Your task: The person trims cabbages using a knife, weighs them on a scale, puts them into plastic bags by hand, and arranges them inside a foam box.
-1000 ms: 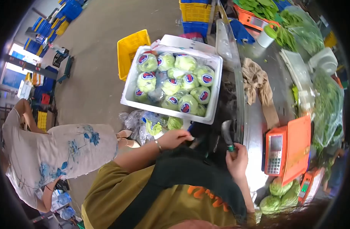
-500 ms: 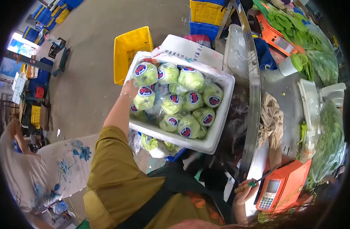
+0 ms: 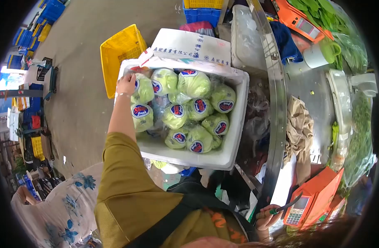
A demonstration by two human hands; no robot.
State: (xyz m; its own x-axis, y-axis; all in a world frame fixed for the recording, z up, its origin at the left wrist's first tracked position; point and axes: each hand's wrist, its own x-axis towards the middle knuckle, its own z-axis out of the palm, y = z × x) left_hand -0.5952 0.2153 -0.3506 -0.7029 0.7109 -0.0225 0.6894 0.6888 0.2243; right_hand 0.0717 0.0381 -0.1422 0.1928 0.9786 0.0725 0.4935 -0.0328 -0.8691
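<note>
In the head view, a white foam box [image 3: 185,160] holds several plastic-wrapped heads of iceberg lettuce [image 3: 196,86] with round blue and red labels. My left hand [image 3: 126,85] reaches over the box's left side, its fingers curled against the wrapped lettuce [image 3: 143,91] in the upper left; the fingertips are partly hidden. Below that head lies another lettuce [image 3: 142,120]. Low on the right, my right hand [image 3: 265,217] is closed around a small curved knife [image 3: 289,204] with a dark blade and some green at the handle, near the orange scale [image 3: 300,210].
A yellow crate [image 3: 109,53] and the white foam lid [image 3: 189,44] are beyond the box. At right, a metal-edged table [image 3: 276,124] carries a beige cloth [image 3: 297,132], a white jug [image 3: 314,57] and bagged greens [image 3: 357,140]. Someone in floral clothing [image 3: 71,198] is at lower left.
The view has shifted, so the box sits further left. My left hand has moved up along the upper-left lettuce, away from the lower one. My right hand still holds the knife.
</note>
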